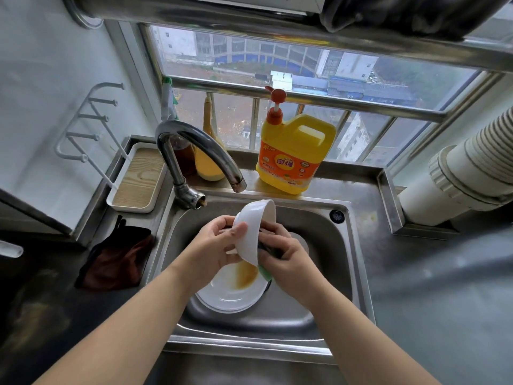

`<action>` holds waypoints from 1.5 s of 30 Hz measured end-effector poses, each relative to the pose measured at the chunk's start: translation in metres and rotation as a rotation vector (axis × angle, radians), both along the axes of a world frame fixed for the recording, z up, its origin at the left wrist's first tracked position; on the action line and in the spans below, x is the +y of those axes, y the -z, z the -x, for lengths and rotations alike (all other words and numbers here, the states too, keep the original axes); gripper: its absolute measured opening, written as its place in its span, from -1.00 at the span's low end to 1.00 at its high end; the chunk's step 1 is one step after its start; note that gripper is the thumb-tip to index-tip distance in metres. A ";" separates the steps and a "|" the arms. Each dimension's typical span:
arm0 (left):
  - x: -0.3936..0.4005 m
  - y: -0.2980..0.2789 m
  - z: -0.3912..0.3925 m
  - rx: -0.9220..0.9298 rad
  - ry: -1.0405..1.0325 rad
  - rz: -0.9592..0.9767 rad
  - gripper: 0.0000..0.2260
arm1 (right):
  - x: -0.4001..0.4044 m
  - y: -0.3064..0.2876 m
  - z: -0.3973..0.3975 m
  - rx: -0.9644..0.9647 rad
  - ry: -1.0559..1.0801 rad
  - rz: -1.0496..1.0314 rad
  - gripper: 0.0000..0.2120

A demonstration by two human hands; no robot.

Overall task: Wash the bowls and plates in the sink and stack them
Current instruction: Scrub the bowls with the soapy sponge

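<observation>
Steel sink (327, 262) under window: bowl scrub in progress.
Left hand (219, 245) grips tilted white bowl (251, 232) by rim; right hand (286, 259) clutches sponge (265, 272). Wet ceramic likely slippery, fragile.

A white bowl (254, 229) is held tilted over the sink (327, 245) by the left hand (219, 245); a green sponge (266, 273) is pressed against it by the right hand (288, 257). A stained plate (233, 293) lies below.

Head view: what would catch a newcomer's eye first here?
The white bowl, tilted on its side above the sink, gripped by the left hand while the right hand presses a green sponge against it. Below lies a white plate smeared brown. A yellow detergent jug stands behind the sink.
</observation>
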State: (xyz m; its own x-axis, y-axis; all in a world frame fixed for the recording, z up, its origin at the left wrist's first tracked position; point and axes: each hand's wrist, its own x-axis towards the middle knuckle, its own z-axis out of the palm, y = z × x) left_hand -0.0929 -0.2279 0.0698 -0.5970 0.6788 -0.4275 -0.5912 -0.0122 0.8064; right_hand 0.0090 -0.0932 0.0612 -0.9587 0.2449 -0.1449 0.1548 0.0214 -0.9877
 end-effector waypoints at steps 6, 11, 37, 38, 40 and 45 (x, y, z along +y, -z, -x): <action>0.002 -0.009 0.009 0.034 0.139 0.278 -0.43 | 0.001 0.002 0.000 -0.076 -0.063 -0.249 -0.65; -0.004 -0.006 0.010 0.049 0.094 0.236 -0.38 | 0.007 -0.013 0.007 -0.242 0.168 0.238 -0.72; -0.015 0.004 0.004 0.018 0.102 0.014 -0.06 | -0.001 -0.042 0.004 -0.227 0.117 0.499 -0.77; -0.015 0.003 0.003 0.025 0.090 -0.017 -0.08 | -0.001 -0.042 0.004 -0.225 0.111 0.502 -0.76; -0.014 -0.003 0.001 0.019 0.091 -0.059 -0.14 | -0.002 -0.044 0.002 -0.198 0.082 0.462 -0.79; -0.014 -0.011 0.002 -0.078 0.150 -0.084 -0.27 | -0.006 -0.036 -0.003 -0.060 -0.060 0.189 -0.71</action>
State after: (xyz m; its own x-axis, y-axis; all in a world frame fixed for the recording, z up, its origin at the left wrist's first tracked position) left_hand -0.0945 -0.2421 0.0806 -0.4539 0.7930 -0.4064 -0.6522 0.0152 0.7579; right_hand 0.0124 -0.0990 0.0973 -0.9588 0.1510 -0.2406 0.2178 -0.1528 -0.9640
